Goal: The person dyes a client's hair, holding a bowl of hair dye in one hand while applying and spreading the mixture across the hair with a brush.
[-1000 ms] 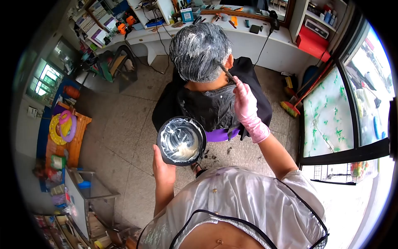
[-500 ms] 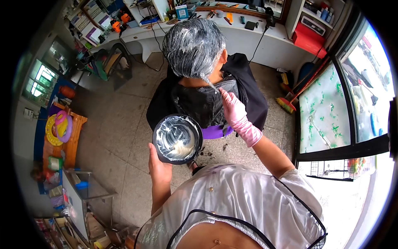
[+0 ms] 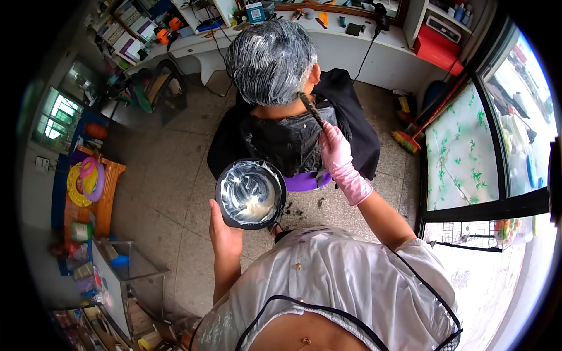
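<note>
My left hand (image 3: 226, 237), bare, grips a black mixing bowl (image 3: 224, 219) from its lower left side. White cream (image 3: 257, 206) coats the inside of the bowl. In a pink glove, my right hand (image 3: 336, 153) is closed around the handle of a dark hair dye brush (image 3: 312, 109). The brush's tip is at the nape hairline, below the ear of a seated person. That person faces away, and white cream streaks their short dark hair (image 3: 270, 61). A black cape (image 3: 357, 137) covers their shoulders, with a shiny black plastic sheet (image 3: 287, 137) over the upper back.
Beyond the person runs a white counter (image 3: 392, 50) with combs, tools and a hair dryer (image 3: 380, 22). A broom (image 3: 408, 140) leans by the glass door at right. A metal-framed stand (image 3: 137, 275) is at lower left. Hair clippings (image 3: 294, 209) lie on the floor.
My right hand has shifted slightly right and down, and the brush has swung up with its dark side showing. The person's head appears slightly farther up and left. The bowl stays nearly still.
</note>
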A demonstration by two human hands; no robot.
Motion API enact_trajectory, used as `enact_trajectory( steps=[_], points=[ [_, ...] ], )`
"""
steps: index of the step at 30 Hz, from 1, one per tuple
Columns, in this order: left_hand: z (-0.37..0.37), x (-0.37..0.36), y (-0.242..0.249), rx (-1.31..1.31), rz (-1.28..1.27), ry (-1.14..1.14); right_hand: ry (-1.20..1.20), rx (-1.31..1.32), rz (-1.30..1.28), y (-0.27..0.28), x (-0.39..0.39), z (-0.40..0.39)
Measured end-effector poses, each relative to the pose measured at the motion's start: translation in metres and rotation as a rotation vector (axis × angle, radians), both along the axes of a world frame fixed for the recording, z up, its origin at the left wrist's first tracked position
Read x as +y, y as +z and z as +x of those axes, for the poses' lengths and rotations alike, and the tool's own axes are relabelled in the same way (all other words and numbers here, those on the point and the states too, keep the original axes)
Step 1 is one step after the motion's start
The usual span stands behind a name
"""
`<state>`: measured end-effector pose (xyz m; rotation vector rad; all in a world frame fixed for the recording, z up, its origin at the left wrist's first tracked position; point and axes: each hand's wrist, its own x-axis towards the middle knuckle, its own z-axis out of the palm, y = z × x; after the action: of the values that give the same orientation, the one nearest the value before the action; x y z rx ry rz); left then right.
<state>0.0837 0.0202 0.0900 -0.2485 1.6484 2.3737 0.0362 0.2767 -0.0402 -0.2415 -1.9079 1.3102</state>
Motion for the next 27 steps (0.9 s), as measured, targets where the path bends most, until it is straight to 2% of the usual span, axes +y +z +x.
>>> enact_trajectory(
  steps=[4, 7, 9, 11, 13, 15, 17, 18, 19, 22, 23, 26, 27],
  points=[
    [0.001, 0.001, 0.000, -0.005, -0.013, 0.039, 0.062, -0.029, 0.214, 0.005, -0.013, 0.006],
    [0.002, 0.002, 0.000, -0.021, -0.004, 0.062, 0.104, -0.035, 0.298, 0.031, -0.003, 0.008],
    [0.000, 0.000, -0.001, 0.002, -0.003, 0.017, 0.046, -0.154, 0.446, 0.043, 0.018, 0.000],
    [-0.001, 0.000, -0.002, 0.010, 0.001, 0.026, 0.000, -0.291, 0.475, 0.059, 0.044, -0.007],
    [0.000, 0.000, -0.004, 0.018, 0.004, 0.040, -0.020, -0.096, 0.689, 0.067, 0.060, -0.001],
    [0.000, -0.002, -0.005, -0.005, 0.021, 0.045, 0.002, -0.072, 0.722, 0.064, 0.060, 0.000],
    [-0.001, 0.000, -0.001, -0.012, 0.010, 0.044, 0.079, -0.128, 0.857, 0.060, 0.057, -0.002],
    [0.000, -0.001, 0.001, -0.019, -0.008, 0.036, 0.052, -0.256, 0.911, 0.069, 0.053, -0.005],
    [0.001, -0.002, 0.001, -0.020, -0.005, 0.036, 0.033, -0.283, 0.782, 0.049, 0.059, -0.022],
    [0.001, -0.002, -0.001, 0.011, 0.015, 0.024, -0.016, -0.024, 0.864, 0.074, 0.072, -0.014],
    [0.001, -0.002, -0.002, 0.019, 0.020, 0.018, -0.026, -0.020, 0.869, 0.076, 0.072, -0.009],
    [-0.001, -0.002, -0.004, 0.043, 0.049, -0.007, 0.035, 0.128, 0.589, 0.077, 0.069, 0.004],
    [0.000, 0.000, -0.001, 0.050, 0.051, -0.014, 0.034, 0.268, 0.454, 0.076, 0.062, -0.004]
  ],
)
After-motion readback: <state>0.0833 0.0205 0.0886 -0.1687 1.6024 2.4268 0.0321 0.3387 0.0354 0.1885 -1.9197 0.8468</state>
